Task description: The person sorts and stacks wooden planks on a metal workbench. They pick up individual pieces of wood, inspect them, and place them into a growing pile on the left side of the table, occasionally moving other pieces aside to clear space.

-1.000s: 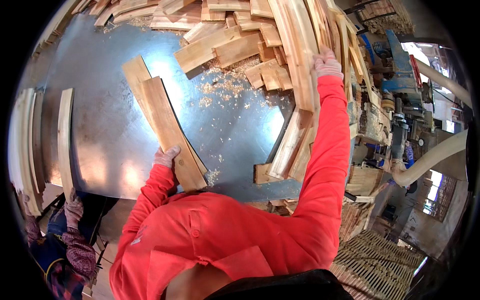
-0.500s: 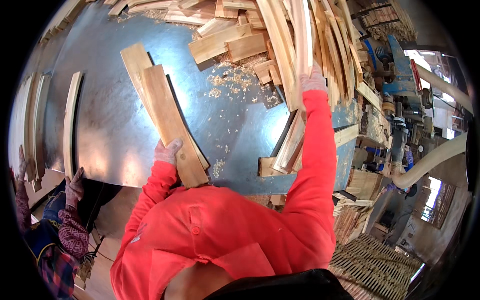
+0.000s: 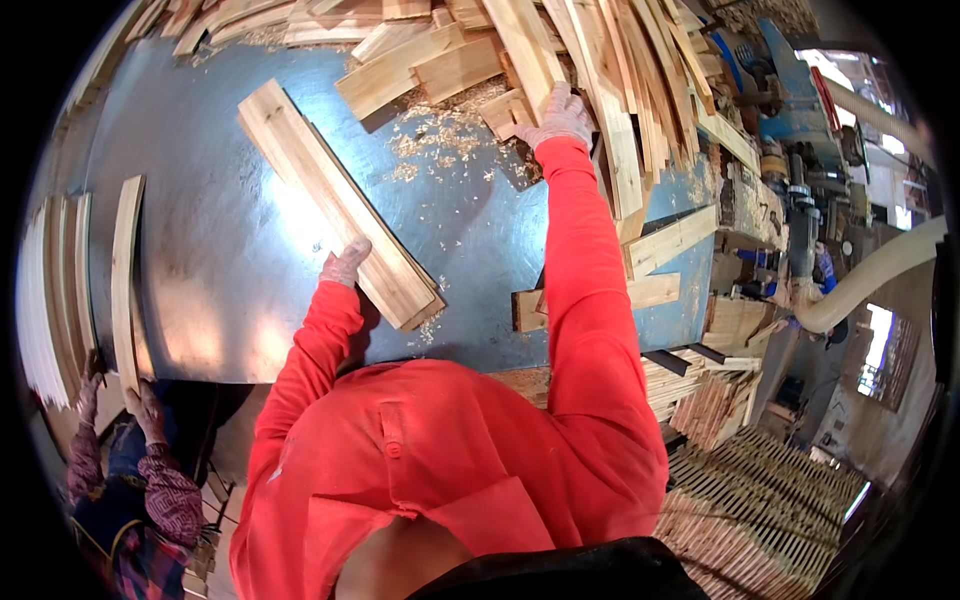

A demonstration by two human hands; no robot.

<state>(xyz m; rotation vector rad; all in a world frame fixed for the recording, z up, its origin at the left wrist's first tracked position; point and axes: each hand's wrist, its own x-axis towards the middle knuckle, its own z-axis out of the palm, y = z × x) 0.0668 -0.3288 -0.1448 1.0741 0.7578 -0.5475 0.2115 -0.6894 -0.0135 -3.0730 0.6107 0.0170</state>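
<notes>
My left hand (image 3: 347,262), in a pale glove, grips the left edge of a small stack of flat wooden boards (image 3: 335,195), its thumb on top. The stack lies slanted on the metal tabletop (image 3: 215,210), its lower boards mostly covered by the top one. At the far right, my gloved right hand (image 3: 562,118) rests at the near end of a long board (image 3: 528,48) in the pile. Its thumb points left, spread apart from the fingers, which lie along the board's right side.
Short offcuts (image 3: 400,80) and wood shavings (image 3: 435,140) lie at the back. Long boards (image 3: 610,110) lean together on the right. At left, another person's hands (image 3: 147,410) hold a narrow board (image 3: 126,270) beside upright planks (image 3: 60,290). Machinery with a hose (image 3: 870,290) stands right.
The boards under my left hand have shifted from fanned out to nearly aligned. My right hand has let go of one long board and moved left to another. The other person's narrow board has shifted slightly.
</notes>
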